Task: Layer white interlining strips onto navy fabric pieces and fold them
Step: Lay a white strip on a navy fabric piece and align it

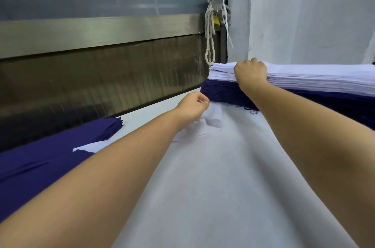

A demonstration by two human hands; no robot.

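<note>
Firmly, right hand grips the white interlining stack (atop navy pile); left hand curled, its hold unclear.

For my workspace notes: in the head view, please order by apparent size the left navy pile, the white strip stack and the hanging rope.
1. left navy pile, but it lies nearer the camera, so its lead is unsure
2. white strip stack
3. hanging rope, clearly smallest

At the right of the frame you have a white interlining stack over a deep navy stack. Your navy pieces at lower left carry one white strip. The table is plain pale grey, the rope cream.
</note>
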